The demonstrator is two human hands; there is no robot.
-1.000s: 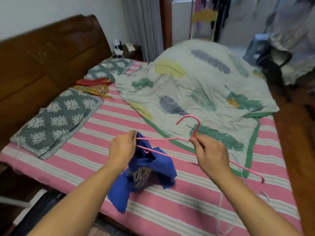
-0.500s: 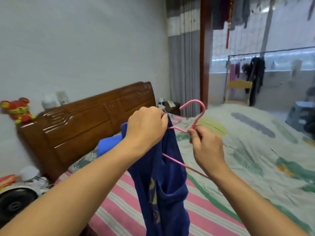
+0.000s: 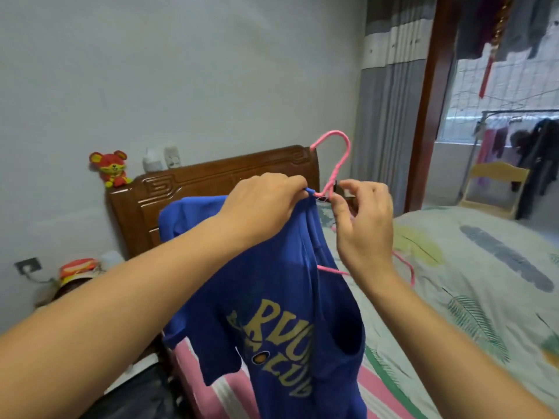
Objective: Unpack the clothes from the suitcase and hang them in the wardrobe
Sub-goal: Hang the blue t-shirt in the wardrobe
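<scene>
Blue cotton, a T-shirt (image 3: pixel 281 313) with yellow lettering, is held up in the air over the bed's (image 3: pixel 484 297) near edge, hanging long axis downward from a pink hanger (image 3: pixel 334 173). The hook is turned upward, just above both hands. The collar is gripped against the hanger's neck by the left hand (image 3: pixel 260 204); the neck is pinched between thumb and forefinger of the right hand (image 3: pixel 363 225), its other fingers loosely curled. The hanger's right shoulder is left bare, on the right hand's side.

A blue shirt (image 3: pixel 272 313) with yellow lettering is draped, partly threaded, on a pink hanger (image 3: pixel 335 170), held upright above the bed.
</scene>
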